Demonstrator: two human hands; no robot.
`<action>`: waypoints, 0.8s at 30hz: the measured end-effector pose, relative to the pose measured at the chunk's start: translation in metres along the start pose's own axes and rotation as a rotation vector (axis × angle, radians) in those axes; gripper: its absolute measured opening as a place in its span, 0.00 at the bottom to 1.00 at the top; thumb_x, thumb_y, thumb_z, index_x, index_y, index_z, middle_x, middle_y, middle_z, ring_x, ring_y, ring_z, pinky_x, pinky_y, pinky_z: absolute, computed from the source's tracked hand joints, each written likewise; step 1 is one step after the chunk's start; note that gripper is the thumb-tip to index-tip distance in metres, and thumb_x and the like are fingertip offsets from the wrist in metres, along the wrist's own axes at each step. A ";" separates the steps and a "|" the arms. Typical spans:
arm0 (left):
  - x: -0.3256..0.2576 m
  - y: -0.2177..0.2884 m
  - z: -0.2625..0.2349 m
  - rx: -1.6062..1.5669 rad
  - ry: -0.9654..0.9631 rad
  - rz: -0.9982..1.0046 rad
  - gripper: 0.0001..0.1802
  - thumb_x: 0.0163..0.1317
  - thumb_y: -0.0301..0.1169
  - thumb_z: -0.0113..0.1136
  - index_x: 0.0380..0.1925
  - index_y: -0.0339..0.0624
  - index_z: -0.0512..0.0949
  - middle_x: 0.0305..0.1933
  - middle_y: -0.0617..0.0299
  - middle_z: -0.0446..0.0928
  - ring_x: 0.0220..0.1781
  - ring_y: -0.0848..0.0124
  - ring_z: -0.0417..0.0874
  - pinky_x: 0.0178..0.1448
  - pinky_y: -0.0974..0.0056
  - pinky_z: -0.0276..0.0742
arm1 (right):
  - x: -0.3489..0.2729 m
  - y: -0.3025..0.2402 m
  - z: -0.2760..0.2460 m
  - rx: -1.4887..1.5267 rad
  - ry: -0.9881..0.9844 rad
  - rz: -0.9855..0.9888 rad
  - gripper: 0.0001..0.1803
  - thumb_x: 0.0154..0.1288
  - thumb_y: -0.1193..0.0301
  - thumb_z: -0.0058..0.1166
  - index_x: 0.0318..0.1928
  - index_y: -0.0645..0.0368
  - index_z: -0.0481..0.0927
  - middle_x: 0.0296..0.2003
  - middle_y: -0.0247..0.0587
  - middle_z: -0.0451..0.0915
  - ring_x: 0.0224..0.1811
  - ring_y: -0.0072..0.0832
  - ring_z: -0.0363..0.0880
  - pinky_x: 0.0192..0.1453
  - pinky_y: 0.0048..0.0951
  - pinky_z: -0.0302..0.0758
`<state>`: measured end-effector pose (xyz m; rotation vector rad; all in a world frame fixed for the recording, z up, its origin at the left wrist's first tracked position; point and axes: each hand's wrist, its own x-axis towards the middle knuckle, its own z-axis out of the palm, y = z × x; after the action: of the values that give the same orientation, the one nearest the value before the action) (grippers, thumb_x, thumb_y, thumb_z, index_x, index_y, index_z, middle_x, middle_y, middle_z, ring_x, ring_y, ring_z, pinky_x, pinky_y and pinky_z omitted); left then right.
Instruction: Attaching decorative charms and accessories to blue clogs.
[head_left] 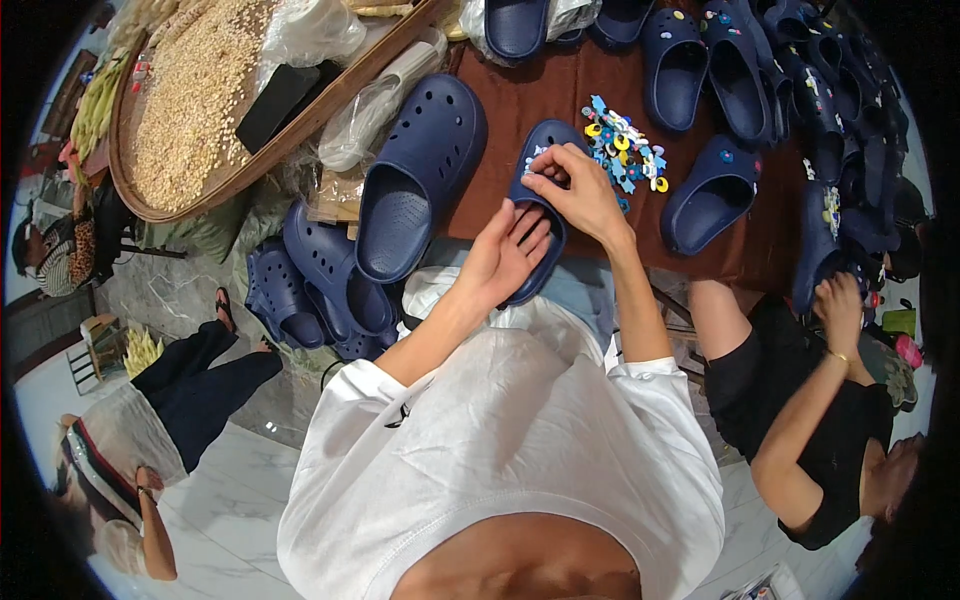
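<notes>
A navy clog [553, 134] with vent holes lies in front of me at the table's near edge, its toe pointing away. White shoe charms [530, 165] sit on its upper. My right hand [580, 188] bends over that upper, thumb and forefinger pinched near the charms; what is between them is too small to tell. At the clog's foot opening is my left hand [503, 252], palm up, fingers stretched and slightly apart, their tips over or in the opening. Right beside the clog lies a pile of colourful charms [622, 145] in blue, yellow, white and black.
A large navy clog [423, 170] stands at my left, with more clogs [340, 265] below it. Decorated clogs [712, 195] fill the right of the brown-covered table [485, 185]. A basket [290, 140] of pale kernels sits far left. A co-worker's hand [840, 305] touches a clog at right.
</notes>
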<state>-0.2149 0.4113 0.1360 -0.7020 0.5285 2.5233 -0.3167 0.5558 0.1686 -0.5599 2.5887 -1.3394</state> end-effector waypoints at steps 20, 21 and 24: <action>-0.008 -0.022 0.025 0.050 0.033 0.276 0.19 0.77 0.39 0.50 0.58 0.39 0.72 0.59 0.62 0.74 0.61 0.69 0.73 0.67 0.56 0.70 | -0.028 -0.042 -0.007 -0.190 0.034 0.232 0.29 0.58 0.46 0.67 0.30 0.62 0.73 0.26 0.44 0.80 0.29 0.42 0.81 0.34 0.42 0.75; -0.007 -0.021 0.027 0.074 0.050 0.340 0.19 0.77 0.39 0.50 0.58 0.38 0.73 0.59 0.61 0.74 0.61 0.69 0.74 0.66 0.56 0.70 | -0.030 -0.036 -0.002 -0.194 0.005 0.214 0.29 0.61 0.45 0.63 0.30 0.61 0.73 0.26 0.46 0.80 0.29 0.46 0.81 0.34 0.44 0.75; 0.000 -0.017 0.020 0.147 0.088 0.426 0.18 0.76 0.39 0.51 0.57 0.38 0.74 0.60 0.61 0.76 0.59 0.70 0.75 0.63 0.57 0.72 | -0.035 -0.024 0.009 -0.183 0.011 0.162 0.27 0.68 0.47 0.55 0.31 0.61 0.73 0.27 0.49 0.80 0.31 0.51 0.81 0.35 0.47 0.74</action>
<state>-0.2141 0.4348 0.1479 -0.7072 0.9741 2.8083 -0.2761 0.5500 0.1823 -0.3603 2.7167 -1.0661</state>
